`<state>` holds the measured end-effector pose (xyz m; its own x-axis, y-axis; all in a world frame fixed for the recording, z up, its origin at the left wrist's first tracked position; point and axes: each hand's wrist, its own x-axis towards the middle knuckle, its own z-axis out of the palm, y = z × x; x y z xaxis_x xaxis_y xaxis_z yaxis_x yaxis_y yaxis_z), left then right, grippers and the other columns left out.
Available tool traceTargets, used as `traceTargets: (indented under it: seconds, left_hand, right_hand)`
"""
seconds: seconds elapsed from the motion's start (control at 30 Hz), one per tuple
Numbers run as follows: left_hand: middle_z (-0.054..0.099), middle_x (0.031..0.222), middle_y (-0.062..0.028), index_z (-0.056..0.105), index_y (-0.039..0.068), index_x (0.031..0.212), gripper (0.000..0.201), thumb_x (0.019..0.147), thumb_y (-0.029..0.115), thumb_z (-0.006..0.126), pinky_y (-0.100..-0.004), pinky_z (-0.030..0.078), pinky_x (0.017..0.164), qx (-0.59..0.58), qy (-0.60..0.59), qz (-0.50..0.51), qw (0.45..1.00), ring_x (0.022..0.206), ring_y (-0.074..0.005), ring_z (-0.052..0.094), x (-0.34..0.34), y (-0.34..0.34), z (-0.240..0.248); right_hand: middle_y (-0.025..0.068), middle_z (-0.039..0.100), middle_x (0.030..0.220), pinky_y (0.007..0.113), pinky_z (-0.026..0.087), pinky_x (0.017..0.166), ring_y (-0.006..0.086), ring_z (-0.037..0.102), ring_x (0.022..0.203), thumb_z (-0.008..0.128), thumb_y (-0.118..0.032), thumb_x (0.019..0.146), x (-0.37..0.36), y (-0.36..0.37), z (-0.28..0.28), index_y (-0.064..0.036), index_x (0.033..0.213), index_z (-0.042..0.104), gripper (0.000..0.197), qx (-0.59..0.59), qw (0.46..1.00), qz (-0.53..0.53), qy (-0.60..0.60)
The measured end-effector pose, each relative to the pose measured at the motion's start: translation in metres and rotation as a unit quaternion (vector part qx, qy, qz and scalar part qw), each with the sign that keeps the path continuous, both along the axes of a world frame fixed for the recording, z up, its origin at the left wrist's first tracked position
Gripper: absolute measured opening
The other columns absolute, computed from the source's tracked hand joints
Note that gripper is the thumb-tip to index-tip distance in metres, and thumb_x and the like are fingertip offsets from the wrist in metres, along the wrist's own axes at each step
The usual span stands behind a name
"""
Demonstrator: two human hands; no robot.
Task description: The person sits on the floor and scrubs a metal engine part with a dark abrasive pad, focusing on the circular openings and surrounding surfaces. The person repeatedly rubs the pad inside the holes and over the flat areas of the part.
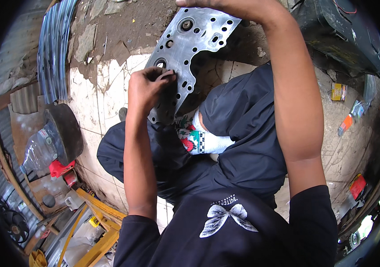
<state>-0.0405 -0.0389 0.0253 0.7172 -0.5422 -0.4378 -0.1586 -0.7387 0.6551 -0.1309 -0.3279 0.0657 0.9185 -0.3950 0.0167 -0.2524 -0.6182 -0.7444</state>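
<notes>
I have my left hand (147, 86) curled shut, fingertips pinched on the near left edge of the gasket (185, 49), a flat grey metal sheet full of holes. My right hand (208, 3) reaches to its far edge at the top rim; I cannot tell its grip. The gasket stands tilted over the cracked tiles (101, 102), above my knees. A plastic bottle (41, 151) lies far left.

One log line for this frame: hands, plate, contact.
left hand: fingertips pressed on metal plate lower half | right hand: gripping plate top edge | plate: tilted, off cracked tile floor
</notes>
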Motion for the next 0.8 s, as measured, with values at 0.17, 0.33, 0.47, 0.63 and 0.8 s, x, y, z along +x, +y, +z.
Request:
traceTargets:
  seconds: [0.17,0.33,0.47,0.63,0.8]
  left_hand:
    - [0.078,0.082,-0.0078,0.080,-0.005,0.097,0.025,0.081,0.012,0.089,-0.0283,0.055,0.072,0.012,0.009,-0.013,1.000,0.075,-0.0087,0.067,0.008,0.001,-0.004]
    - [0.080,0.089,-0.0077,0.079,-0.006,0.098,0.022,0.082,0.008,0.085,-0.0276,0.056,0.076,-0.031,0.009,-0.010,0.999,0.081,-0.0104,0.071,0.004,0.011,-0.016]
    - [0.079,0.088,-0.0089,0.079,-0.005,0.100,0.023,0.084,0.010,0.086,-0.0273,0.056,0.075,-0.096,0.036,0.029,0.994,0.081,-0.0096,0.070,0.005,0.017,-0.026]
    - [0.076,0.084,-0.0070,0.078,-0.006,0.100,0.026,0.085,0.013,0.087,-0.0288,0.054,0.072,-0.043,0.036,0.012,0.998,0.077,-0.0087,0.066,0.004,0.014,-0.022]
    - [0.078,0.089,-0.0055,0.079,-0.006,0.099,0.022,0.085,0.010,0.086,-0.0282,0.056,0.075,-0.026,0.038,0.027,0.999,0.080,-0.0092,0.068,0.003,0.005,-0.016]
  right_hand:
    - [0.0263,0.071,0.132,0.046,0.050,0.113,0.0411,0.066,0.128,0.082,-0.071,0.080,-0.004,-0.001,-0.004,-0.0047,0.166,0.031,0.120,-0.041,0.999,-0.021,-0.022]
    - [0.0294,0.071,0.129,0.046,0.051,0.110,0.0429,0.067,0.125,0.083,-0.057,0.085,-0.003,-0.001,-0.008,-0.0003,0.160,0.042,0.103,-0.062,0.995,-0.069,-0.026]
    - [0.0315,0.068,0.132,0.048,0.051,0.110,0.0461,0.064,0.127,0.080,-0.048,0.089,-0.004,0.003,-0.015,0.0003,0.152,0.052,0.084,-0.103,0.990,-0.098,0.025]
    - [0.0319,0.068,0.133,0.050,0.052,0.108,0.0437,0.066,0.126,0.077,-0.041,0.091,0.016,-0.010,-0.030,0.0014,0.139,0.065,0.065,-0.075,0.981,-0.177,0.009]
    - [0.0323,0.070,0.127,0.053,0.053,0.105,0.0439,0.068,0.123,0.070,-0.034,0.094,0.035,-0.010,-0.067,0.0022,0.132,0.068,0.052,-0.109,0.941,-0.302,0.110]
